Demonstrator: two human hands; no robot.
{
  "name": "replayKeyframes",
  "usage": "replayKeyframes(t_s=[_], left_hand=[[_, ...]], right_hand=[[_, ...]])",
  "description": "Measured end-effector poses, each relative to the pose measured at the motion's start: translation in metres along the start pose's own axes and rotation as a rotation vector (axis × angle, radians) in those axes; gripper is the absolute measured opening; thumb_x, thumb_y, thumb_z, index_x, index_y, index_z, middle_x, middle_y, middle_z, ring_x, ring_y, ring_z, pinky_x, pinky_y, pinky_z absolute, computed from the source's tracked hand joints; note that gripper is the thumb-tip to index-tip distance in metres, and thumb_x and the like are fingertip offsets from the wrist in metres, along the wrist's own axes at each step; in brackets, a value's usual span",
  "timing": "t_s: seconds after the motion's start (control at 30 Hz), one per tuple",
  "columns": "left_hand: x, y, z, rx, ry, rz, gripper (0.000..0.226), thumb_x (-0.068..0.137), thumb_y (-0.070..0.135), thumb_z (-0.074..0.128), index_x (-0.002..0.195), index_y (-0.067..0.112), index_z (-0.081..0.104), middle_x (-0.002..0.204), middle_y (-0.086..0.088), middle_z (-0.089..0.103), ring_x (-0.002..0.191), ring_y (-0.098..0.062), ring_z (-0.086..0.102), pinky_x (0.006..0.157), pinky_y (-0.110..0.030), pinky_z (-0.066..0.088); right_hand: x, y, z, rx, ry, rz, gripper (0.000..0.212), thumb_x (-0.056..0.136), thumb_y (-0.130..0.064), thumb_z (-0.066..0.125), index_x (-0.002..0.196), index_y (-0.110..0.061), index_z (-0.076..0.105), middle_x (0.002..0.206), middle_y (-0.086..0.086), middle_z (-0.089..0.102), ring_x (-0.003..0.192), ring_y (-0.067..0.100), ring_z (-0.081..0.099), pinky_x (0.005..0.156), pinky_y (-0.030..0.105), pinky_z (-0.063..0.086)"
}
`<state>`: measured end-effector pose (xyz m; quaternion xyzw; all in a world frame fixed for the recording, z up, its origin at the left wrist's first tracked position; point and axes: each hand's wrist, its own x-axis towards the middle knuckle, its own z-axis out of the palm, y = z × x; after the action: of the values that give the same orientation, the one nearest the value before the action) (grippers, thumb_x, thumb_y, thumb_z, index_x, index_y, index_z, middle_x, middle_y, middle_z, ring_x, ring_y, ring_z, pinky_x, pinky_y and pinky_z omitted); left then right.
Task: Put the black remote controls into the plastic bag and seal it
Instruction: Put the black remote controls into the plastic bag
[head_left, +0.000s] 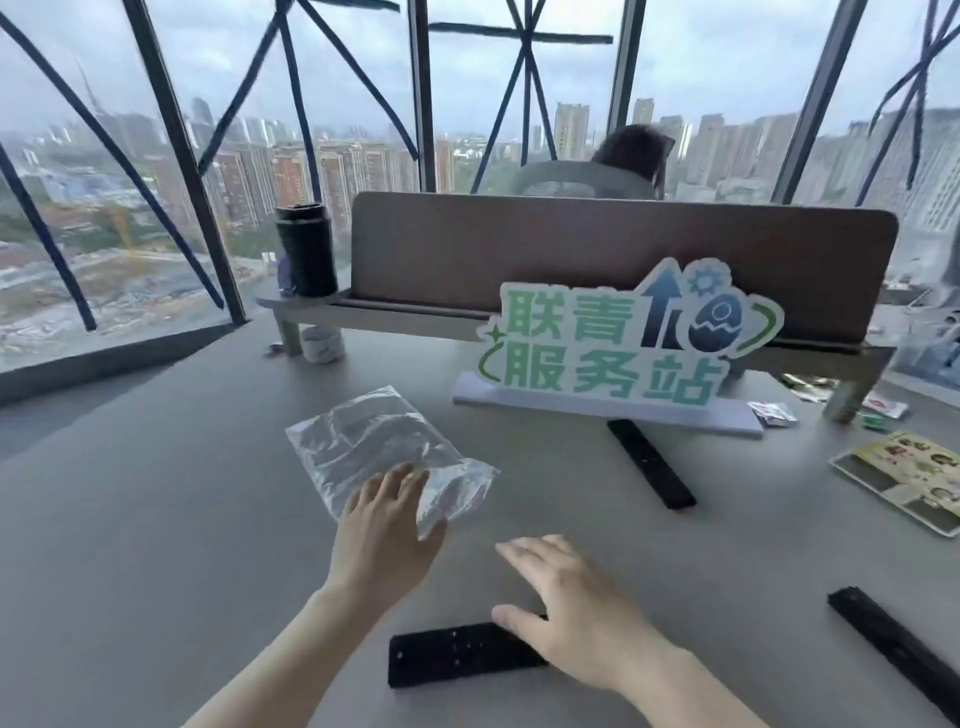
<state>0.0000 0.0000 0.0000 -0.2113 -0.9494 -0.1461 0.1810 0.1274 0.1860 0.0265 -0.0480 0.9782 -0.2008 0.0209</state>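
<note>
A clear plastic bag (374, 447) lies crumpled on the grey table (156, 519). My left hand (384, 535) rests on its near corner, fingers spread over the plastic. Three black remote controls lie on the table: one (457, 654) near me, one (649, 462) further back below the sign, one (898, 644) at the right edge. My right hand (571, 608) hovers flat, fingers apart, over the right end of the nearest remote, covering that end; whether it touches is unclear.
A green and white standing sign (623, 343) sits behind the bag. Behind it is a brown desk divider (571, 249) on a shelf with a black tumbler (306, 249). Snack packets (774, 413) and a printed tray (909, 478) lie at the right. A person sits beyond the divider.
</note>
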Motion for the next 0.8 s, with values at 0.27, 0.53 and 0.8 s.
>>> replayKeyframes(t_s=[0.27, 0.53, 0.8], left_hand=[[-0.021, -0.015, -0.009, -0.022, -0.025, -0.067, 0.019, 0.087, 0.014, 0.051, 0.074, 0.014, 0.065, 0.081, -0.003, 0.058, 0.077, -0.03, 0.061, 0.056, -0.032, 0.042], [-0.033, 0.017, -0.023, -0.169, -0.071, 0.062, 0.027, 0.087, 0.015, 0.049, 0.107, 0.026, 0.064, 0.1, -0.005, 0.06, 0.083, -0.034, 0.065, 0.062, -0.036, 0.046], [-0.042, 0.076, -0.03, -0.295, -0.039, 0.117, 0.024, 0.091, 0.024, 0.046, 0.109, 0.028, 0.059, 0.098, -0.001, 0.059, 0.081, -0.032, 0.064, 0.059, -0.033, 0.044]], right_hand=[[-0.028, -0.028, 0.023, -0.106, 0.028, 0.087, 0.046, 0.088, -0.051, 0.056, 0.126, -0.026, 0.058, 0.113, -0.006, 0.055, 0.116, 0.018, 0.043, 0.09, 0.028, 0.035], [-0.06, -0.01, -0.014, 0.408, 0.118, 0.437, 0.026, 0.088, -0.039, 0.058, 0.083, -0.013, 0.058, 0.057, -0.001, 0.063, 0.039, 0.009, 0.048, 0.039, 0.025, 0.038], [-0.014, -0.003, -0.025, 1.038, 0.104, 0.526, 0.008, 0.095, -0.014, 0.059, 0.09, -0.017, 0.065, 0.072, 0.009, 0.067, 0.046, 0.014, 0.051, 0.041, 0.021, 0.039]])
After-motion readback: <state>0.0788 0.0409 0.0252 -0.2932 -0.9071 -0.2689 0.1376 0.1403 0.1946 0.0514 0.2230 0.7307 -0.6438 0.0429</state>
